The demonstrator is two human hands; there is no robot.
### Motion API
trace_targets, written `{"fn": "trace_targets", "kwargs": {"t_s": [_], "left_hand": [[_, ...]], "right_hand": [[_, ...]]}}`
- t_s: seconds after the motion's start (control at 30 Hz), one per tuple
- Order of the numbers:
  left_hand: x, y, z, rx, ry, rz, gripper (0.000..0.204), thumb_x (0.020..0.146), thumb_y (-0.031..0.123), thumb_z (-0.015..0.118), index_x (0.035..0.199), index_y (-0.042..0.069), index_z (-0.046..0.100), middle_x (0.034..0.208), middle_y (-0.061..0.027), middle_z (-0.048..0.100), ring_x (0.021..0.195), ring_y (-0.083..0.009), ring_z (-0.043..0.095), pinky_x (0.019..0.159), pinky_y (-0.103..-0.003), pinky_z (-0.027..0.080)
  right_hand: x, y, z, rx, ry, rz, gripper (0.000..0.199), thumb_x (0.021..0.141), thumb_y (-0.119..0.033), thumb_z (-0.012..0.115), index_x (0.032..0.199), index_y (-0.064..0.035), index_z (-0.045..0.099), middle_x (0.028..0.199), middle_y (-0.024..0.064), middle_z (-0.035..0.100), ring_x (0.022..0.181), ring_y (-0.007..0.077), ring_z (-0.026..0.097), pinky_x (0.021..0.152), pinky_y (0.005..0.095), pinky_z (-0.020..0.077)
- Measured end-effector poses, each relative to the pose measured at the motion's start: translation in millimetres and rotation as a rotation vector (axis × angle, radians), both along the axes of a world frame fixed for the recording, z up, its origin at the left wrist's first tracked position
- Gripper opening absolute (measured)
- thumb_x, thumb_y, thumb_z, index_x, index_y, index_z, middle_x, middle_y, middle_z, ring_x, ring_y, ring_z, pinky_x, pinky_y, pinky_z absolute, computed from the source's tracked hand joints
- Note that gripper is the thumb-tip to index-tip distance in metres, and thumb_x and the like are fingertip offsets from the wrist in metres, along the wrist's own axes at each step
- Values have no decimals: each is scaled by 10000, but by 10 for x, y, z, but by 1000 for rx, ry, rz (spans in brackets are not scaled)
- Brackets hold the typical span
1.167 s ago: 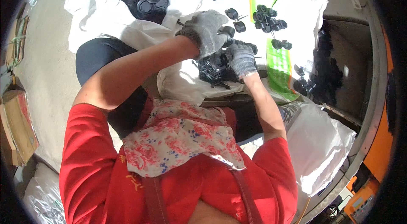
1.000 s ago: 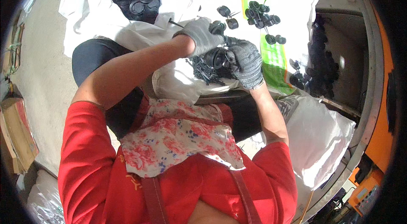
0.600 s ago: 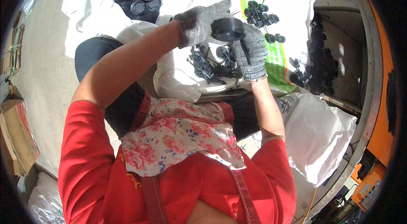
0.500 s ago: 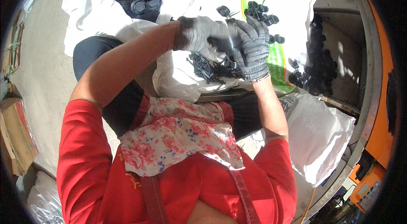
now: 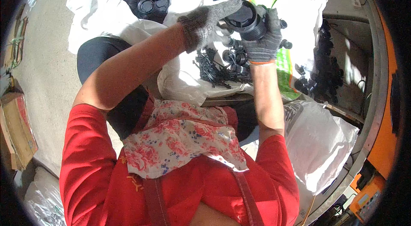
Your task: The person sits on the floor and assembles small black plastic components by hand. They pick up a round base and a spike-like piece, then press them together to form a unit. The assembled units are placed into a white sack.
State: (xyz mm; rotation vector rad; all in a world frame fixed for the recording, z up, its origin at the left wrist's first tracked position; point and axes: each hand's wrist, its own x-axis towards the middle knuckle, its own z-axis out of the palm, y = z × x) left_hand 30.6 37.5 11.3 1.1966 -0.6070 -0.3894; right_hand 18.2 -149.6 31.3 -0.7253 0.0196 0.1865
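Right hand (image 5: 265,40), gray knit glove: grip clenched on the black cap (image 5: 240,14), fingers at its right side. Cap is held up above the far part of the white sack (image 5: 182,74), between the hands. Its round flat face points up and toward far left; ribbed side wall drops away to near right. Squat cylinder, so axis runs far left to near right, tilted.

Left hand (image 5: 206,25), also gloved: just left of the cap, one digit reaching along its far left rim. Other fingers blurred; can't tell if that grip is grasping or released.

Nearer than the cap: heap of thin black pins (image 5: 207,65), small black rings (image 5: 239,58) right beside it. More black caps (image 5: 145,5) bagged far left.
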Motion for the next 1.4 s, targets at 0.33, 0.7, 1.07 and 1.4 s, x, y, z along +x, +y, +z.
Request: {"fn": "trace_targets", "kwargs": {"t_s": [0.33, 0.7, 1.07, 1.4], "left_hand": [[209, 11, -362, -379, 288, 110, 369, 823, 224, 669, 1136, 47, 586, 1091, -87, 632, 1028, -205, 604, 882, -333, 500], [352, 287, -4, 894, -824, 791, 355, 737, 169, 631, 1076, 78, 573, 865, -144, 608, 778, -310, 616, 721, -444, 493], [121, 41, -217, 784, -524, 544, 427, 720, 270, 698, 1042, 18, 573, 1007, -207, 579, 990, -344, 562, 837, -408, 466], [-187, -283, -202, 243, 405, 93, 279, 804, 230, 646, 917, -23, 623, 780, -117, 636, 686, -208, 617, 629, -349, 501]], "right_hand": [[312, 580, -197, -306, 33, -279, 347, 913, -268, 514, 1160, -27, 541, 1043, 129, 631, 942, 232, 610, 866, 346, 492], [1044, -299, -1606, -1656, -346, -462, 300, 796, -20, 500, 1078, -4, 603, 1036, 194, 609, 928, 332, 591, 851, 400, 466], [216, -457, -1359, -2235, -51, 644, 363, 876, -363, 496, 888, -44, 670, 847, 219, 650, 847, 375, 628, 780, 454, 483], [-560, -556, -211, -1729, -375, -22, 595, 712, -302, 740, 1186, -18, 517, 1061, 186, 560, 1003, 374, 518, 908, 442, 409]]}}
